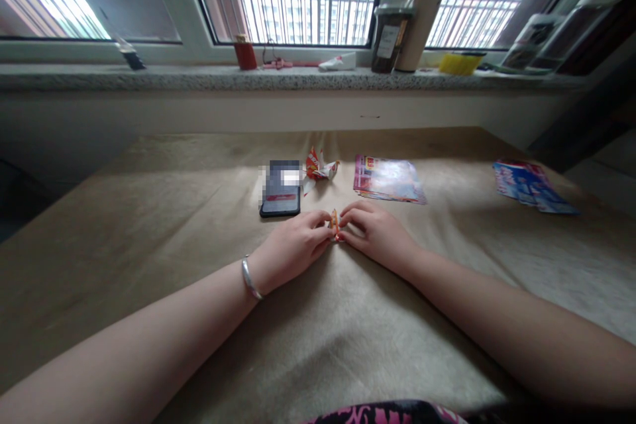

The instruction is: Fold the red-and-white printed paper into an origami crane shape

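Note:
Between my two hands, a small folded piece of orange and white paper (334, 220) stands just above the tan cloth. My left hand (301, 242), with a silver bangle (251, 279) at the wrist, pinches its left side. The fingertips of my right hand (378, 233) are closed on its right side. Fingers cover much of the paper, so its exact shape is hard to make out. Just beyond my hands sits a folded paper crane (320, 169) in red, orange and white. A dark phone-like device (281, 207), partly pixelated, lies to its left.
A stack of printed flyers (390, 179) lies beyond my right hand, and blue-red flyers (534, 187) are fanned out at far right. The cloth-covered table (199, 172) meets a wall below the stone windowsill (199, 79), which holds a dark jar (390, 40), a red container (245, 55) and a yellow item (460, 64).

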Available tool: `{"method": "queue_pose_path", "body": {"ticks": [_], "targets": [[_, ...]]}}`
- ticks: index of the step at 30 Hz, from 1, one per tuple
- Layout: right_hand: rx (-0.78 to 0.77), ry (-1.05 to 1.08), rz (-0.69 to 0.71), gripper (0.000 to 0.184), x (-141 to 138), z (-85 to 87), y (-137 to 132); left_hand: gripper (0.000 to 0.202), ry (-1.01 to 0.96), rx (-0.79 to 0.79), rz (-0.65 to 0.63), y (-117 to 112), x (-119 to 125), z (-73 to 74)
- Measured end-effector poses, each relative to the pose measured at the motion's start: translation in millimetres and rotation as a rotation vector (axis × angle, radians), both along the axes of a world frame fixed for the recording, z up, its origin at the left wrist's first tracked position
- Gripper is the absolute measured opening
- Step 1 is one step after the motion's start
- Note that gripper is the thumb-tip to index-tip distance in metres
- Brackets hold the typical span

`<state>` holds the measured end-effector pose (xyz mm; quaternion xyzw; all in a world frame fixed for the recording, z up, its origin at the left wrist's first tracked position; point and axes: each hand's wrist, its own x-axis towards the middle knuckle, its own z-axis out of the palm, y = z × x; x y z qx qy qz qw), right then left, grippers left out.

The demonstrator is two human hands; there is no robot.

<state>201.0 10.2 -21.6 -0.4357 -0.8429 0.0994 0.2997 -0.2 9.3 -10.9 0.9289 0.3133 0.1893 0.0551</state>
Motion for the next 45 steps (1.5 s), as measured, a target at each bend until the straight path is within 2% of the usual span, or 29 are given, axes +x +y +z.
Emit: {"method": "queue_pose_path", "body": {"ticks": [5,9,19,25,35,45], "targets": [[0.133,-0.153,0.02,0.017,0.9,1.6,-1.5,0.023,0.019,0.027,-0.027,0.9,0.4,-0.2],[0.183,-0.254,0.036,0.022,1.9,3.1,-5.1,0.023,0.06,0.052,-0.013,-0.9,0.9,2.2],[0.299,-0.367,0.11,0.023,4.6,8.7,-12.8,0.028,0.155,0.096,-0.029,-7.4,-1.5,8.4],[0.304,-0.414,0.125,0.022,5.0,10.7,-13.3,0.031,0.175,0.094,-0.118,-7.1,-5.5,13.7],[0.24,-0.464,0.19,0.021,0.8,16.6,-16.8,0.033,0.315,0.191,-0.07,-14.7,-2.1,11.8],[0.217,-0.399,0.15,0.02,6.2,11.7,-14.0,0.036,0.252,0.135,-0.117,-4.8,-10.7,13.1]]}}
